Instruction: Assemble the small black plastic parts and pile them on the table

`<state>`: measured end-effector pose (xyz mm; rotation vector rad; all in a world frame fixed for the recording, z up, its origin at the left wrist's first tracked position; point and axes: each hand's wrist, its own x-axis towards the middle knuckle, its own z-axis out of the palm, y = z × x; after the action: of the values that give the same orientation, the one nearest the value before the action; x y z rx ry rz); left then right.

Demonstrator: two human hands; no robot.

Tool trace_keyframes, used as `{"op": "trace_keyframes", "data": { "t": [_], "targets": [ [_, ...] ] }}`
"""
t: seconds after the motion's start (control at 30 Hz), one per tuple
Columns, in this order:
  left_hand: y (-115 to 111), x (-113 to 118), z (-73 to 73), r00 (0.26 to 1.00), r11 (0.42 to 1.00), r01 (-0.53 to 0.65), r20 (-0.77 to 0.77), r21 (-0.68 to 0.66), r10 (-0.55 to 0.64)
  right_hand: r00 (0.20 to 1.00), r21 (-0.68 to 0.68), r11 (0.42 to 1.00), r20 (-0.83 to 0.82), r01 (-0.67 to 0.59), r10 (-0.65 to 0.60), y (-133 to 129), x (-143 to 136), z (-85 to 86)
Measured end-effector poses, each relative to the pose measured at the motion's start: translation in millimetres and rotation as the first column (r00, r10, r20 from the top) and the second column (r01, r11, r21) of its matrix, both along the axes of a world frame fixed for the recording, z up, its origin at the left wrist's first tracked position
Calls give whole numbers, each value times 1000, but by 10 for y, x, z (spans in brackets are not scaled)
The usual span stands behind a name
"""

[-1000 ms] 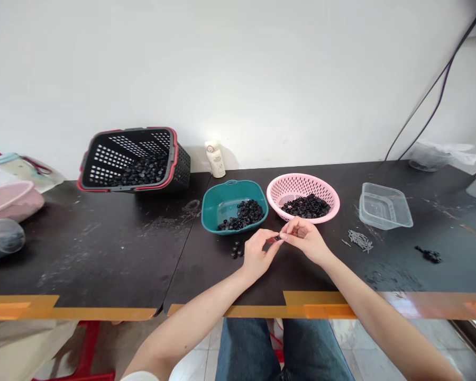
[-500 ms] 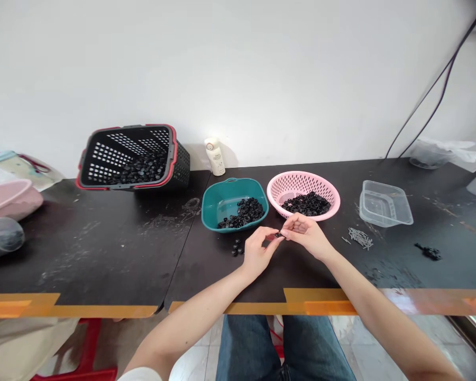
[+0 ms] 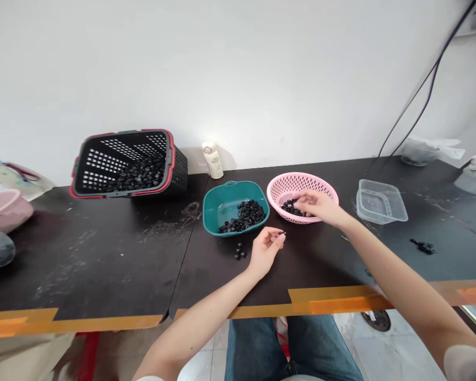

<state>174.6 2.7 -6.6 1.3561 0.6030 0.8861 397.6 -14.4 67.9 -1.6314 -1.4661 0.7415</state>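
Observation:
Between thumb and fingertips my left hand (image 3: 265, 248) pinches a small black part (image 3: 281, 233), just in front of the teal basin. My right hand (image 3: 315, 205) reaches over the pink colander (image 3: 275, 185), fingers apart above the small black ring-like parts (image 3: 291, 209) inside it. Whether its fingertips touch those parts I cannot tell. The teal basin (image 3: 214, 198) holds a heap of small black round pieces (image 3: 248, 214). On the table in front of it lie several black round pieces (image 3: 240, 252).
A black perforated basket (image 3: 178, 169) with a red rim leans at the back left, filled with black pieces. A white bottle (image 3: 213, 161) stands behind the basin. To the right are a clear plastic container (image 3: 381, 203) and a black cluster (image 3: 422, 246). Orange tape (image 3: 337, 305) edges the table (image 3: 127, 270).
My right hand has left my left hand and moved up and right over the colander, its fingers spreading. My left hand stays nearly in place with the small black part. The view has shifted slightly.

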Motion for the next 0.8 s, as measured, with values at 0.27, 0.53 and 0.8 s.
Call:
{"op": "trace_keyframes", "data": {
  "t": [0.27,0.53,0.8],
  "targets": [
    [70,18,-32,954,847,300,157,-439,-257,847,-333,943,510,31,152,976,429,-141],
    [98,11,-32,938,806,344,215,-481,-272,797,-472,880,550,48,251,1200,332,-182],
    [108,16,-26,942,810,336,190,-481,-278,846,-481,865,395,-143,359,1161,348,-119]
  ]
}}
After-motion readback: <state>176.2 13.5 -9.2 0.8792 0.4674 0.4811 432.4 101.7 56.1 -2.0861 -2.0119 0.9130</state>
